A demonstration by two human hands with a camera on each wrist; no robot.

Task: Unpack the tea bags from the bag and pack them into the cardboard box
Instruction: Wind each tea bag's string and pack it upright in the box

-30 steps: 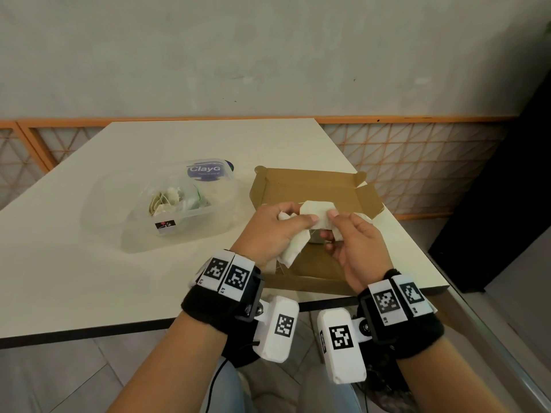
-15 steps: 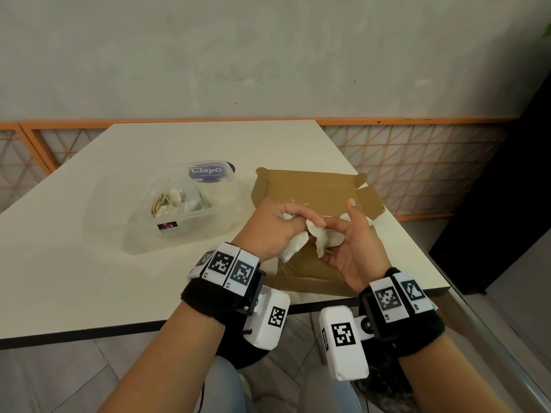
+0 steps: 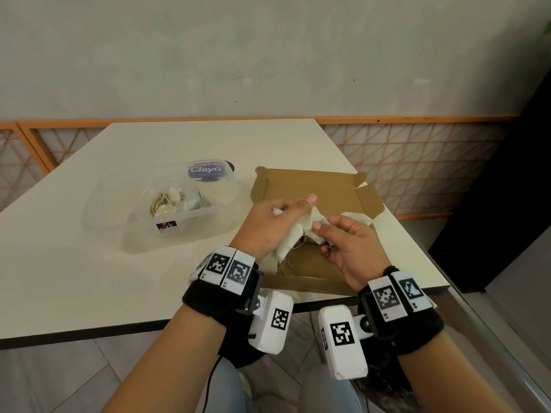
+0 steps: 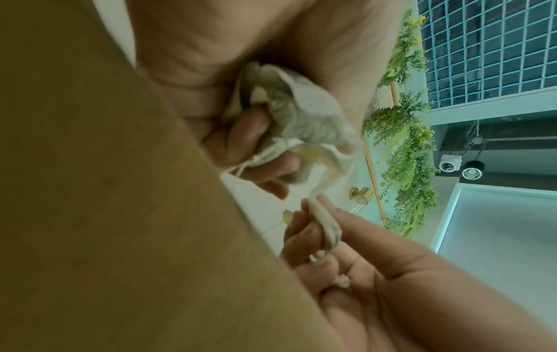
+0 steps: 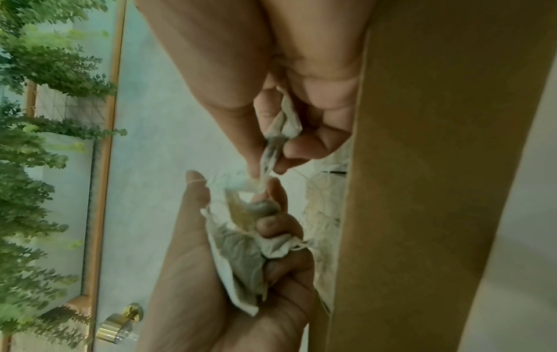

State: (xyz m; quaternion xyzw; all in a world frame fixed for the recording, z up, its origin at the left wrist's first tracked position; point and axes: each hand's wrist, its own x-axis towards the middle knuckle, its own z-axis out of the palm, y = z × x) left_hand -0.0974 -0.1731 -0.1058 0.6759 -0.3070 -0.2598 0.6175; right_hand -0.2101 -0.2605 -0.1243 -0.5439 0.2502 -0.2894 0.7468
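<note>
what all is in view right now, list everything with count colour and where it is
table: one, off-white, under everything
cardboard box: one, brown, open, table's right side
clear plastic bag: one, transparent with blue label, left of the box, tea bags inside
tea bags in hand: small bunch, white, count unclear, above the box
tea bag pulled free: one, white, apart from the bunch
lattice railing: orange, behind the table
left hand: grips the bunch
right hand: pinches the single tea bag

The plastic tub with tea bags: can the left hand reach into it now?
Probably not yet: the left hand grips a small cloth bag over the cardboard box. The plastic tub stands open beside it, with nothing between.
</note>
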